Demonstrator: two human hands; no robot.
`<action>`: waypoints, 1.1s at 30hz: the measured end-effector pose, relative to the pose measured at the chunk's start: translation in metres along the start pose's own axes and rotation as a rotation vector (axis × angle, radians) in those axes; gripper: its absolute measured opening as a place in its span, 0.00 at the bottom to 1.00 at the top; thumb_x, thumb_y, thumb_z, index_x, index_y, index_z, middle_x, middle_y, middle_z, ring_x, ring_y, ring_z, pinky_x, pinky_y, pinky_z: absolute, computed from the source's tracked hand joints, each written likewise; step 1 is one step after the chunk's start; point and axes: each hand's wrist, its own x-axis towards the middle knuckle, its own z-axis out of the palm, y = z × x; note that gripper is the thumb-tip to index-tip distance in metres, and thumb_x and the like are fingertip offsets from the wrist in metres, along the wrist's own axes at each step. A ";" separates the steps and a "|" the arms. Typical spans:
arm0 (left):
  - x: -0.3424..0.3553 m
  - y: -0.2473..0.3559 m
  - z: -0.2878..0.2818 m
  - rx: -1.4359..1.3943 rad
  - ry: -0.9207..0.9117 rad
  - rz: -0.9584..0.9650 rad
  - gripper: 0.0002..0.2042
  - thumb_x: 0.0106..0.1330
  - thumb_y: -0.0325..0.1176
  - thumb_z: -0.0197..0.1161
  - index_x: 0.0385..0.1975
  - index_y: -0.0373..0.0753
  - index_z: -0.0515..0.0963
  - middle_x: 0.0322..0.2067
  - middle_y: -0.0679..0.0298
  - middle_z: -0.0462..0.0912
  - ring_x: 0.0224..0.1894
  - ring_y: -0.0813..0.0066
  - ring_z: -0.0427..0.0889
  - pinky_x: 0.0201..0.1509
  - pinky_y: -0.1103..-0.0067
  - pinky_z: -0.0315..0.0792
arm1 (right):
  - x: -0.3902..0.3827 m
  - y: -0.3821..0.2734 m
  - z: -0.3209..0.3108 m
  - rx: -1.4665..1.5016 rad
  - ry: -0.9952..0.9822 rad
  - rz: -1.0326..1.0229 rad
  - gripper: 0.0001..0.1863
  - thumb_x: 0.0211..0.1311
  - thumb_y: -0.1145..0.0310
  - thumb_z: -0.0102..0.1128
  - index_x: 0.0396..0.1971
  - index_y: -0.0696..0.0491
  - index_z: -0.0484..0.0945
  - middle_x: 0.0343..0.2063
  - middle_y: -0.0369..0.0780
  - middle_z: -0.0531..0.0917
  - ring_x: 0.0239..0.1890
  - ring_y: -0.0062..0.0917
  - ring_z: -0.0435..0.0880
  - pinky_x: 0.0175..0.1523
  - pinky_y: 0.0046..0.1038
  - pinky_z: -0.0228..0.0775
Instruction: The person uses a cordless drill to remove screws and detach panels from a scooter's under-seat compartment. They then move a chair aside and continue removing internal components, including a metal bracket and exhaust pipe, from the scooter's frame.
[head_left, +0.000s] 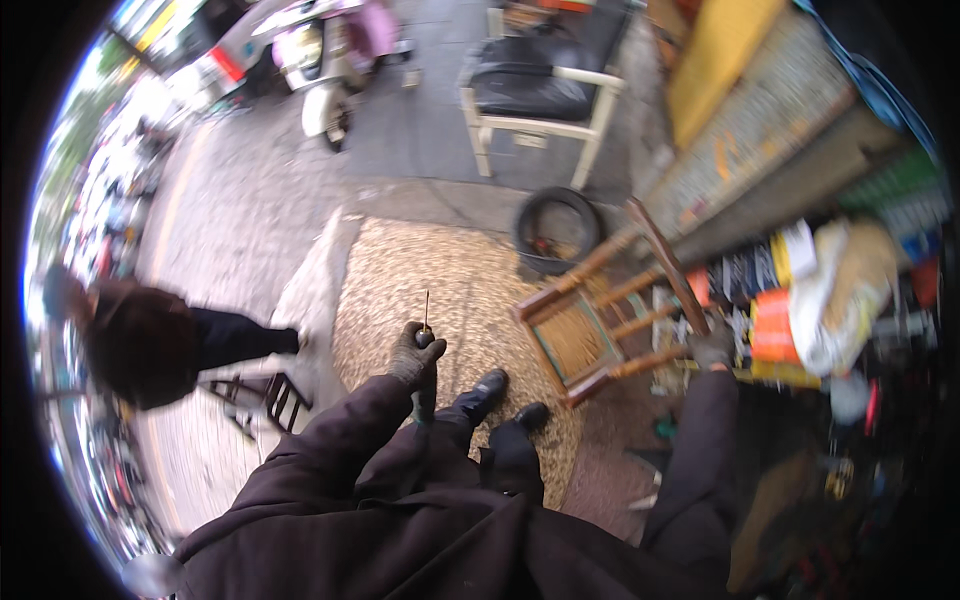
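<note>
Below the centre, my gloved left hand (408,358) grips a screwdriver (425,336), its thin shaft pointing away from me. A dark item (422,398) hangs just below that hand, too unclear to name. My gloved right hand (710,350) holds a tilted wooden chair (570,338) on the right by its frame; the chair has a small square seat panel and several rungs. My shoes (488,388) stand on speckled ground between the two hands.
Another person (145,340) is at the left beside a dark stool (275,395). A tire (524,235), a black armchair (525,85) and a pink-white scooter (330,40) lie ahead. Piled tools and bags (830,290) line the right wall. Parked two-wheelers (110,200) stand far left.
</note>
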 end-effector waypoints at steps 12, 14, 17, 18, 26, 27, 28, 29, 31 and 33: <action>-0.116 -0.093 -0.112 0.144 0.277 -0.410 0.19 0.47 0.33 0.71 0.36 0.33 0.74 0.25 0.69 0.73 0.28 0.79 0.71 0.33 0.78 0.70 | 0.015 -0.013 0.034 -0.081 -0.332 0.191 0.26 0.50 0.69 0.68 0.50 0.57 0.71 0.50 0.53 0.77 0.54 0.44 0.76 0.56 0.38 0.69; -0.116 -0.107 -0.109 0.133 0.252 -0.471 0.18 0.46 0.31 0.72 0.35 0.34 0.73 0.23 0.71 0.70 0.27 0.81 0.67 0.31 0.79 0.67 | -0.026 -0.005 0.030 -0.060 -0.323 0.134 0.30 0.48 0.69 0.68 0.54 0.55 0.69 0.49 0.50 0.78 0.54 0.41 0.77 0.57 0.36 0.69; -0.110 -0.119 -0.104 -0.062 0.183 -0.433 0.17 0.49 0.26 0.68 0.38 0.34 0.71 0.22 0.72 0.67 0.25 0.81 0.66 0.29 0.80 0.67 | -0.095 0.020 0.019 0.019 -0.258 0.122 0.39 0.45 0.70 0.70 0.61 0.55 0.64 0.51 0.49 0.77 0.55 0.39 0.76 0.60 0.33 0.67; -0.105 -0.118 -0.103 0.059 0.166 -0.429 0.17 0.49 0.21 0.67 0.38 0.34 0.70 0.21 0.74 0.62 0.24 0.82 0.63 0.27 0.81 0.63 | -0.105 0.029 0.015 -0.031 -0.251 0.143 0.40 0.44 0.71 0.70 0.61 0.55 0.63 0.53 0.50 0.76 0.57 0.39 0.75 0.61 0.33 0.65; -0.085 -0.075 -0.083 0.067 0.053 -0.267 0.16 0.47 0.28 0.69 0.35 0.36 0.71 0.22 0.73 0.66 0.25 0.82 0.64 0.29 0.80 0.64 | -0.209 0.156 -0.011 0.108 -0.031 0.267 0.39 0.44 0.74 0.68 0.60 0.59 0.62 0.52 0.50 0.73 0.56 0.38 0.73 0.61 0.32 0.65; -0.084 -0.072 -0.083 0.109 0.055 -0.249 0.19 0.47 0.31 0.70 0.38 0.34 0.71 0.22 0.73 0.68 0.26 0.81 0.66 0.30 0.80 0.65 | -0.218 0.169 -0.010 0.095 -0.026 0.313 0.38 0.45 0.73 0.67 0.59 0.59 0.62 0.52 0.50 0.74 0.56 0.38 0.73 0.60 0.32 0.65; -0.082 -0.070 -0.083 0.136 0.036 -0.269 0.22 0.47 0.33 0.71 0.41 0.32 0.72 0.22 0.72 0.70 0.27 0.81 0.69 0.32 0.79 0.67 | -0.226 0.182 -0.009 0.079 -0.013 0.368 0.36 0.45 0.73 0.67 0.58 0.59 0.63 0.51 0.49 0.74 0.55 0.37 0.73 0.60 0.32 0.65; -0.081 -0.068 -0.084 0.165 0.024 -0.306 0.25 0.48 0.36 0.72 0.44 0.30 0.72 0.23 0.72 0.72 0.28 0.81 0.71 0.33 0.79 0.68 | -0.233 0.194 -0.007 0.068 -0.014 0.406 0.35 0.46 0.73 0.66 0.57 0.59 0.63 0.51 0.49 0.74 0.55 0.37 0.73 0.60 0.32 0.65; -0.078 -0.066 -0.083 0.230 0.005 -0.289 0.24 0.48 0.36 0.72 0.43 0.30 0.73 0.23 0.71 0.72 0.28 0.81 0.71 0.33 0.79 0.68 | -0.248 0.216 -0.001 0.060 -0.010 0.486 0.33 0.47 0.73 0.65 0.56 0.59 0.64 0.50 0.49 0.74 0.54 0.36 0.73 0.60 0.32 0.65; -0.075 -0.061 -0.078 0.230 -0.015 -0.257 0.21 0.48 0.34 0.71 0.39 0.32 0.73 0.22 0.71 0.71 0.27 0.81 0.70 0.32 0.78 0.67 | -0.258 0.231 0.005 0.064 -0.008 0.541 0.30 0.48 0.72 0.64 0.54 0.58 0.65 0.49 0.48 0.75 0.53 0.36 0.73 0.59 0.33 0.65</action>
